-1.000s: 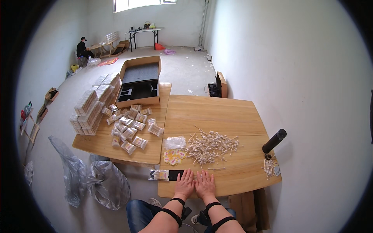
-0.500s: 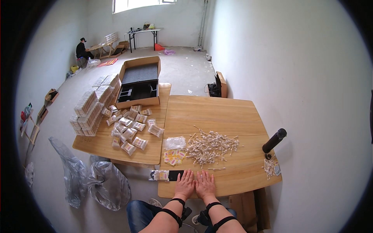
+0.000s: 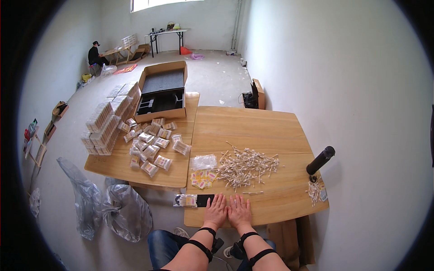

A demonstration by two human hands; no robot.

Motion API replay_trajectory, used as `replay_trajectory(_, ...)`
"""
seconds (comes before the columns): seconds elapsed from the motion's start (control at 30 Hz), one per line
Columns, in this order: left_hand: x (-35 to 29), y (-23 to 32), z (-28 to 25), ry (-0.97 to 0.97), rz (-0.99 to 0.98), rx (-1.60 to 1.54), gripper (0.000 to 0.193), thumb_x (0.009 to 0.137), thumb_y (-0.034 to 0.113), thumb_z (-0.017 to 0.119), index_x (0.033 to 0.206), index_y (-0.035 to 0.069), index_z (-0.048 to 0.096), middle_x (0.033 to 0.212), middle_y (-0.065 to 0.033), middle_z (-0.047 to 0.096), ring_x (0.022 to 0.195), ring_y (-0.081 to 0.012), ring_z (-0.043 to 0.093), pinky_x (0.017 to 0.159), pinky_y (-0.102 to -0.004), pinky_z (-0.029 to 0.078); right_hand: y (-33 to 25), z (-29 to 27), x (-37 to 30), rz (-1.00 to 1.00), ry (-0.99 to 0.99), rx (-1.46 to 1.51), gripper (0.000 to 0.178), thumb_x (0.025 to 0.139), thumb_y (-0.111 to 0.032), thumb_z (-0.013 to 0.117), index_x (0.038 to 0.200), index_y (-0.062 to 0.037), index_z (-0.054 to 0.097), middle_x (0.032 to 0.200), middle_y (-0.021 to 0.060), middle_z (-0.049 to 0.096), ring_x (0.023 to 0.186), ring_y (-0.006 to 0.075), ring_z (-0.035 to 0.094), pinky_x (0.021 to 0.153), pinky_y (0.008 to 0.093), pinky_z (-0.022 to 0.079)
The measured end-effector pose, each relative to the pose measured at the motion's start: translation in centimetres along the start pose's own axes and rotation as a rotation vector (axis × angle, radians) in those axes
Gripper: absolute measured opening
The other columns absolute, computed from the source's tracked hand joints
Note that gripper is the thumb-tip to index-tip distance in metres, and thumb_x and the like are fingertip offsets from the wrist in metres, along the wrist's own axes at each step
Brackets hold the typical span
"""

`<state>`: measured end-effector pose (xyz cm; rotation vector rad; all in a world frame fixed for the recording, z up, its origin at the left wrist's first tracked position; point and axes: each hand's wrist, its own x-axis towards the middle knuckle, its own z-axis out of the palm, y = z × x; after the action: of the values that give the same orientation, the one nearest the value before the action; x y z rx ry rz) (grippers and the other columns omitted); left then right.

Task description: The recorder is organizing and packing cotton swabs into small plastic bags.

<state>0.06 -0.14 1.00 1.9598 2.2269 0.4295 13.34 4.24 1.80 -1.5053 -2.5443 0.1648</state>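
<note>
Side by side near the table's front edge, my left hand (image 3: 216, 209) and my right hand (image 3: 239, 210) lie palm down with fingers stretched out. A few thin cotton swabs (image 3: 228, 203) show in the narrow gap between them; what lies under the palms is hidden. My left fingers reach the right end of a black strip (image 3: 205, 200). At that strip's left end rests a clear bag of cotton swabs (image 3: 186, 200), sticking out past the table edge. Beyond my hands spreads a loose pile of cotton swabs (image 3: 246, 167), with yellow-and-white cards (image 3: 203, 179) and clear empty bags (image 3: 204, 162) on its left.
Filled swab packets (image 3: 149, 147) lie scattered on the left table, beside stacked packs (image 3: 106, 122) and an open cardboard box (image 3: 162, 101). A black cylinder (image 3: 321, 160) stands at the right edge near more swabs (image 3: 313, 192). Plastic bags (image 3: 126, 212) sit on the floor. Another person (image 3: 94, 55) sits far off.
The whole view has shifted slightly, with the tables a little higher in the picture. My hands stay flat in nearly the same place, the right fingers slightly more spread.
</note>
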Motion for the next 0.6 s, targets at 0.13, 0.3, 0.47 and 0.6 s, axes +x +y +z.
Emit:
replay_trajectory(0.13,-0.05,0.01,0.06,0.001,0.0,0.006,0.058,0.104,0.042,0.04,0.155,0.012,0.042,0.165,-0.0048,0.035,0.154,-0.0202,0.026,0.125,-0.0489,0.012,-0.05,-0.25,0.01,0.006,-0.022,-0.001,0.058,0.101,-0.041,0.045,0.154,-0.0182,0.044,0.162,0.0125,0.038,0.151,0.0295,0.032,0.124,0.0558,0.016)
replay_trajectory(0.3,0.04,-0.07,0.07,-0.01,-0.005,0.003,0.058,0.104,0.042,0.04,0.155,0.013,0.042,0.165,-0.0045,0.034,0.154,-0.02,0.025,0.126,-0.0489,0.012,-0.25,-0.52,0.13,0.017,-0.064,-0.034,0.058,0.102,-0.042,0.043,0.156,-0.0195,0.041,0.163,0.0107,0.035,0.152,0.0278,0.029,0.124,0.055,0.015)
replay_trajectory(0.47,0.14,0.14,-0.19,-0.03,-0.01,-0.023,0.059,0.105,0.042,0.038,0.156,0.013,0.04,0.166,-0.0042,0.033,0.155,-0.0197,0.024,0.126,-0.0489,0.011,0.1,-0.03,0.02,0.002,-0.003,-0.013,0.058,0.101,-0.041,0.044,0.154,-0.019,0.044,0.161,0.012,0.039,0.151,0.0291,0.032,0.124,0.0555,0.016)
replay_trajectory(0.6,0.12,0.02,-0.15,-0.032,-0.011,0.002,0.059,0.105,0.043,0.038,0.156,0.013,0.04,0.166,-0.004,0.032,0.155,-0.0196,0.024,0.126,-0.0486,0.011,0.0,0.0,0.02,-0.005,0.004,-0.023,0.058,0.1,-0.041,0.045,0.154,-0.0188,0.044,0.161,0.012,0.04,0.15,0.0294,0.033,0.123,0.0558,0.016)
